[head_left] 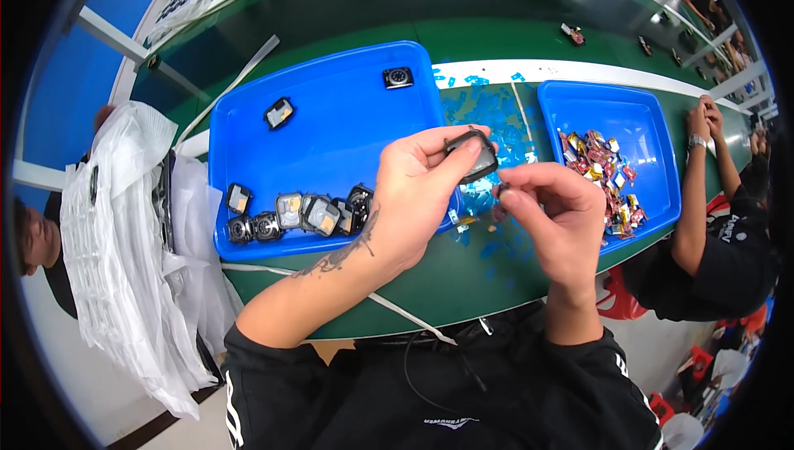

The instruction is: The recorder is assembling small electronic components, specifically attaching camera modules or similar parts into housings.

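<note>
My left hand (413,177) is closed around a black square-cornered watch case (481,164), thumb lying across its grey face. The case is tilted above the table, between two blue trays. Close beside it, my right hand (562,214) has thumb and forefinger pinched together. A small dark bit shows at those fingertips, too small to name. Under my left wrist is the larger blue tray (331,148). Several similar watch cases (321,214) lie along its near side, one case (279,113) rests farther back, and another case (397,78) sits in the far right corner.
Blue film scraps (475,107) litter the green table between the trays. A smaller blue tray (637,115) at right holds many red and gold parts (608,165). Stacked trays in white sheeting (116,260) stand left. A co-worker's arms (699,177) are at right. Beyond runs a green belt (496,28).
</note>
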{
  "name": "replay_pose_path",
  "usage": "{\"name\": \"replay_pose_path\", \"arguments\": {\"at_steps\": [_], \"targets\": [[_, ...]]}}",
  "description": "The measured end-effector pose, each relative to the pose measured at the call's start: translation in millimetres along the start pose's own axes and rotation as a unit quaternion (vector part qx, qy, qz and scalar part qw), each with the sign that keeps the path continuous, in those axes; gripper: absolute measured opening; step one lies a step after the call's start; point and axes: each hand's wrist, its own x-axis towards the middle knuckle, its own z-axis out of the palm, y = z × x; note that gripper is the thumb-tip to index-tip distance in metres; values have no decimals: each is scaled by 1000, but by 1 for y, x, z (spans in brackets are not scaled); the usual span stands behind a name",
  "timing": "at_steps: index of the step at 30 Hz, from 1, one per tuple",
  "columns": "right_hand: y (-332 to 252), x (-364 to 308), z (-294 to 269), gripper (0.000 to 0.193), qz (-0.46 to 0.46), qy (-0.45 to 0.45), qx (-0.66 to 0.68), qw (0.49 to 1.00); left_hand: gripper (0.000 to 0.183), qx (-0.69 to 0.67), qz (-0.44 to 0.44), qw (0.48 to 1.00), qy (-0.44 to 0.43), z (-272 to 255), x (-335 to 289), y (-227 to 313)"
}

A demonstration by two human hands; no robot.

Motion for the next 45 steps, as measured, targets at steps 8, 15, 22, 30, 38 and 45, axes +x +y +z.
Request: {"name": "replay_pose_path", "arguments": {"at_steps": [8, 15, 22, 30, 38, 45], "targets": [[-3, 9, 8, 10, -87, 101, -130, 982, 42, 6, 43, 993, -107, 6, -10, 11], [-14, 14, 3, 12, -111, 53, -213, 969, 44, 70, 35, 984, -159, 1, -10, 13], [-12, 15, -2, 12, -115, 47, -186, 975, 44, 97, 65, 979, -168, 3, -11, 12], [-20, 16, -3, 9, -98, 31, -176, 979, 45, 122, 85, 975, -167, 3, -12, 8], [-22, 18, -5, 15, -12, 26, -133, 991, 43, 134, 57, 973, -179, 2, -12, 6], [-5, 22, -8, 19, -81, 47, 3, 996, 45, 43, 92, 988, -116, 13, -15, 3]]}}
